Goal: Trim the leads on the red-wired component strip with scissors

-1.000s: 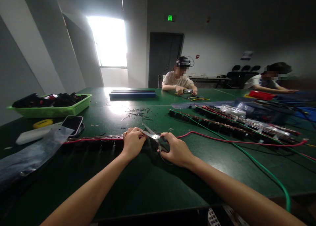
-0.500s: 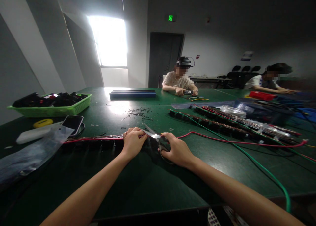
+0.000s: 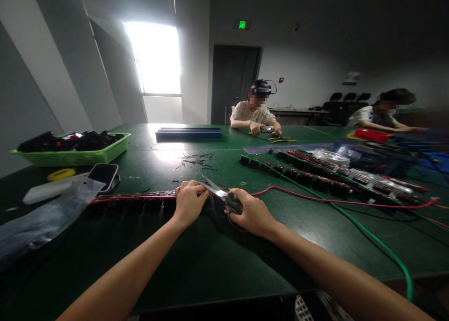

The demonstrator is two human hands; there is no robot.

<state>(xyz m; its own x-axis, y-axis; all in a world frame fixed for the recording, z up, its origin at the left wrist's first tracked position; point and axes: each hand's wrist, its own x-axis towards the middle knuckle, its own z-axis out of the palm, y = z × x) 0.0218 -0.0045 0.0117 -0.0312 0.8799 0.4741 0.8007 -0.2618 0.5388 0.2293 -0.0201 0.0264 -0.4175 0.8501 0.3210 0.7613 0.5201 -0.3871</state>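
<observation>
My right hand point(image 3: 253, 213) grips the dark handles of a pair of scissors point(image 3: 220, 193), whose blades are slightly parted and point left. Close to the blade tips, my left hand point(image 3: 189, 202) has its fingers wrapped round the right end of a long dark strip point(image 3: 133, 203) on the green table. A red wire point(image 3: 140, 197) runs along that strip. Another stretch of red wire point(image 3: 298, 193) leads from beside the scissors to the right. What lies between my left fingertips and the blades is too small to tell.
At left are a green basket point(image 3: 70, 157) of black parts, a phone point(image 3: 103, 177), a yellow object point(image 3: 61, 174) and a plastic bag point(image 3: 52, 218). Cut bits point(image 3: 198, 159) lie ahead. More strips point(image 3: 301, 177) and a green wire point(image 3: 379, 241) lie right. Two people sit beyond.
Both my hands and the scissors stay nearly in place; the blades look slightly less parted. Across the table, a person's hands have shifted a little with the tool they hold.
</observation>
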